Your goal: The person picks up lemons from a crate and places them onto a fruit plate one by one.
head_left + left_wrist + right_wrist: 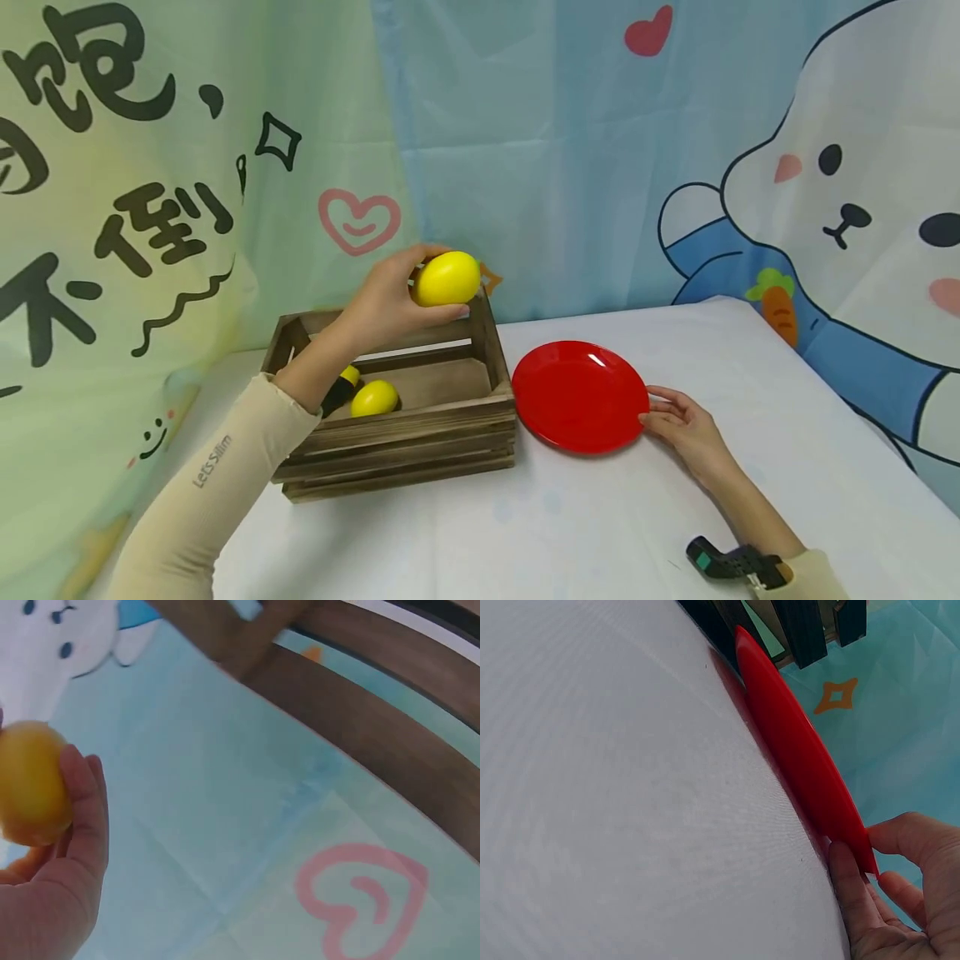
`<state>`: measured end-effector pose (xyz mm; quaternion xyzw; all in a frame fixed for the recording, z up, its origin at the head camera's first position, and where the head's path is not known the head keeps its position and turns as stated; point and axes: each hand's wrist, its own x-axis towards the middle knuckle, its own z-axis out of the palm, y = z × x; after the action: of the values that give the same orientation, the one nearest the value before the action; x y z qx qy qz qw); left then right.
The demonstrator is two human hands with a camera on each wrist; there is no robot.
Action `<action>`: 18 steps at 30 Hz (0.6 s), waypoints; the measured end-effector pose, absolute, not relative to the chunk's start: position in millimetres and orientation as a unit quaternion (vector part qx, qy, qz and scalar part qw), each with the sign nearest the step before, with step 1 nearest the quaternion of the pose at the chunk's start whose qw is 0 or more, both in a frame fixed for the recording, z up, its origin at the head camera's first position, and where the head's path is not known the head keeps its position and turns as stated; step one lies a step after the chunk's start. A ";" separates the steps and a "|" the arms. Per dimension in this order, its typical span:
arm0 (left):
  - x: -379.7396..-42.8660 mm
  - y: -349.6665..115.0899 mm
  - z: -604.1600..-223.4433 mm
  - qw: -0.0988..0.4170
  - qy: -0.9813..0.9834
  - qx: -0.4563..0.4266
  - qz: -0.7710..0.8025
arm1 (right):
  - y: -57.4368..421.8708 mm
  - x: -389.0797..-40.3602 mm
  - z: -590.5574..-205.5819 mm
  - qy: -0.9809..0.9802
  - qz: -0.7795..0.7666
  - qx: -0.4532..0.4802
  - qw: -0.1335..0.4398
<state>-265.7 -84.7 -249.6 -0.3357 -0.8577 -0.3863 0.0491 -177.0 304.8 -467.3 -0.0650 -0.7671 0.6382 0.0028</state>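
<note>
My left hand (pixel 401 292) holds a smooth, yellow, lemon-like fruit (pixel 448 279) above the back right part of a brown wooden crate (pixel 420 437). The left wrist view has the same fruit (pixel 34 784) against the fingers and palm. Inside the crate lies a second yellow fruit (pixel 375 398), with a bit of yellow (pixel 351 374) behind a black piece next to my left wrist. On the table, just right of the crate, is a round red plate (pixel 581 398). My right hand (pixel 686 429) pinches the plate's right rim, with fingertips under the edge in the right wrist view.
A white cloth covers the table (pixel 585 525). Behind it hangs a printed curtain (pixel 525 167) with hearts, writing and a bear. A black device (pixel 735 562) is strapped to my right wrist. The crate's slatted walls stand higher than its floor.
</note>
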 end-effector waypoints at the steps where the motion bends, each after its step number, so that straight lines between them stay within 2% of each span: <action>1: -261.2 -83.0 -249.7 0.058 -0.853 -0.339 -0.393 | 304.8 -176.9 -467.6 -0.769 0.636 -0.066 0.003; 8: -230.5 -62.0 -255.8 0.089 -0.811 -0.401 -0.416 | 305.4 -176.4 -467.7 -0.769 0.636 -0.070 0.001; 18: -204.5 -38.3 -269.2 0.056 -0.784 -0.428 -0.446 | 302.7 -175.9 -466.2 -0.770 0.635 -0.069 0.009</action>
<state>-204.5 -38.3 -269.2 -0.4278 -0.7844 -0.4455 0.0558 -175.9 302.7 -466.2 -0.0691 -0.7696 0.6348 0.0093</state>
